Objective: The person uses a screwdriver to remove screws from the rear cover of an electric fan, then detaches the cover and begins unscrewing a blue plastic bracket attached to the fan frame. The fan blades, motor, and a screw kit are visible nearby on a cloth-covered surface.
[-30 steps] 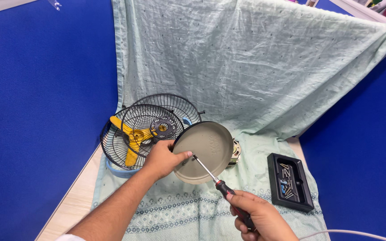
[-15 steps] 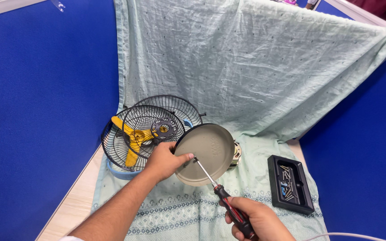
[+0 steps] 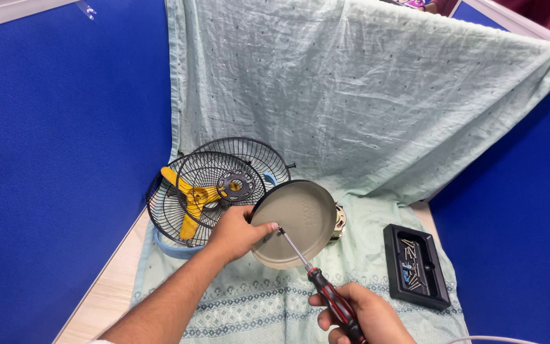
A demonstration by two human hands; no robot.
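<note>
My left hand [image 3: 235, 234] grips the left rim of a round grey base plate [image 3: 300, 220], tilted up on edge. Behind the plate a bit of a metal motor [image 3: 338, 223] shows. My right hand [image 3: 358, 312] holds a screwdriver [image 3: 313, 274] with a red and black handle; its tip touches the plate near the left edge, close to my left thumb. Left of the plate lean black wire fan guards [image 3: 208, 185] with a yellow fan blade [image 3: 189, 200] behind them.
A black tray [image 3: 415, 264] with several small screws and bits lies at the right on the pale green cloth [image 3: 351, 95], which covers the table and the back partition. Blue partition walls [image 3: 52, 159] close in both sides. A light blue ring [image 3: 167, 245] lies under the guards.
The view shifted slightly. My right hand drew the screwdriver handle a little lower and right; the tip stays on the plate. My left hand keeps its hold.
</note>
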